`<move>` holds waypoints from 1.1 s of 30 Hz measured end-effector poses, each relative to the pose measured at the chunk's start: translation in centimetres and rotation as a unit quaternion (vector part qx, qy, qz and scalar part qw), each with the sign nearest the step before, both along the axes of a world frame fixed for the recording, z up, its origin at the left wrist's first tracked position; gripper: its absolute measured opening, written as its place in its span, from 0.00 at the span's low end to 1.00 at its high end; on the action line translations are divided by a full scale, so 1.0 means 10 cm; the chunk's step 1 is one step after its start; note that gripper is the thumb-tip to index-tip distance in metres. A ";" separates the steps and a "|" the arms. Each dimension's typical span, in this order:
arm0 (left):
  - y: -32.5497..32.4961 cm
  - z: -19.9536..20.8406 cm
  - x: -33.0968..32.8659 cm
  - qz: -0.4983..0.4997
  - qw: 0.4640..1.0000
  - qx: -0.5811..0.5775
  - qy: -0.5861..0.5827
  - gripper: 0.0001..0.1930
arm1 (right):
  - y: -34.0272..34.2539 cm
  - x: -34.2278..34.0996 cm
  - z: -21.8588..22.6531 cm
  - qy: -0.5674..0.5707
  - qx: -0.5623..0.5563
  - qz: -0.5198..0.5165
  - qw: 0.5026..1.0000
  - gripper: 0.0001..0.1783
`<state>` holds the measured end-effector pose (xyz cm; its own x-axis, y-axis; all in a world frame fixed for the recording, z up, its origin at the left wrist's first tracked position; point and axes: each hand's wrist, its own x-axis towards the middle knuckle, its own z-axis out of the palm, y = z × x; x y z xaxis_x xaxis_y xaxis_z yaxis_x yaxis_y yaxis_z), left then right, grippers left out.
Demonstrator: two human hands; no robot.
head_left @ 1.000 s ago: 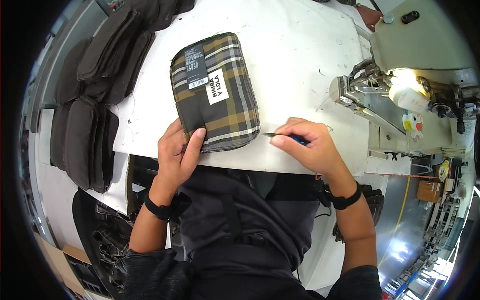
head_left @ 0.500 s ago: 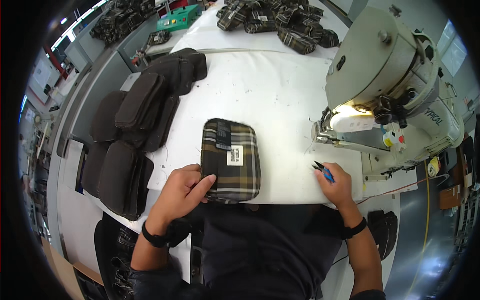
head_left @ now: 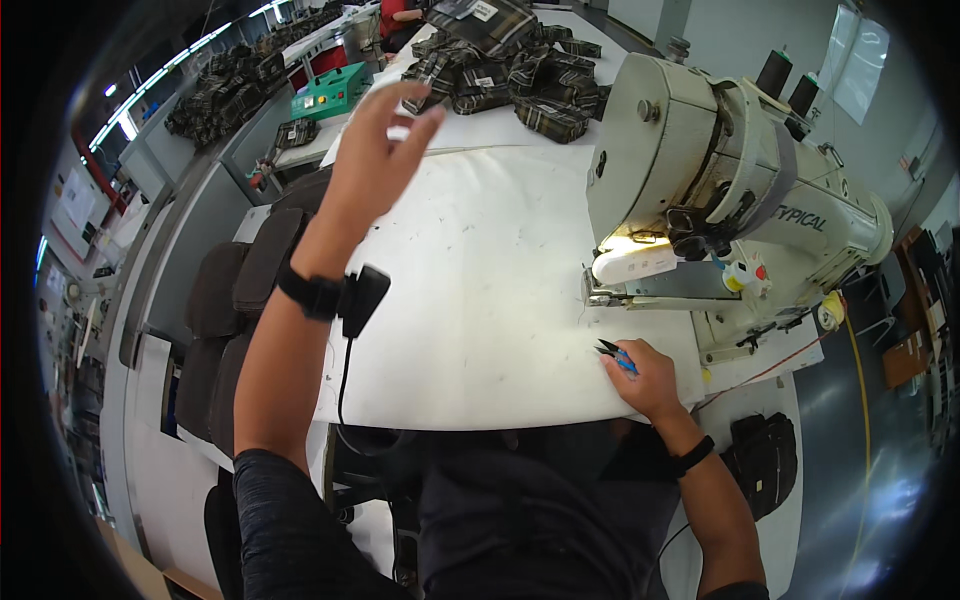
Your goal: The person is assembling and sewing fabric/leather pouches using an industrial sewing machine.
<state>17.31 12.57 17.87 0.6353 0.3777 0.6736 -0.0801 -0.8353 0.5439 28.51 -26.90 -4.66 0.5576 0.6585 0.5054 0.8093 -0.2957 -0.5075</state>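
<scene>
My left hand [head_left: 385, 150] is stretched out toward the far side of the table, its fingers apart and nothing in them. Beyond its fingertips a plaid pouch [head_left: 484, 24] with a white label appears over a heap of similar plaid pouches [head_left: 545, 120]; whether it touches the heap I cannot tell. Close to the table's front edge, my right hand [head_left: 652, 382] is closed around blue thread snips [head_left: 626, 362], whose dark blades stick out to the left.
A large sewing machine [head_left: 690, 180] with its lamp lit stands at the right. Dark padded pouches [head_left: 215, 290] are stacked on the left, partly behind my left arm. A green box [head_left: 330, 90] sits at the back left. The white table [head_left: 470, 300] carries loose thread bits.
The plaid pouch has left the front of the table and is now over the far heap. My left hand has let go of it and reached forward. My right hand keeps the snips.
</scene>
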 end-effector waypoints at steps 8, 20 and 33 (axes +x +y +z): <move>-0.40 -0.70 -2.26 0.205 0.951 0.128 0.191 0.22 | 0.05 -0.11 -0.05 0.011 -0.014 0.021 1.000 0.14; -0.48 -1.80 -7.05 0.580 0.622 -0.135 0.508 0.32 | -0.02 0.22 -0.22 0.097 -0.084 -0.018 0.992 0.20; -1.41 -3.00 -7.26 0.642 0.456 -0.301 0.538 0.35 | -0.12 0.20 -0.25 0.069 -0.104 -0.021 0.992 0.22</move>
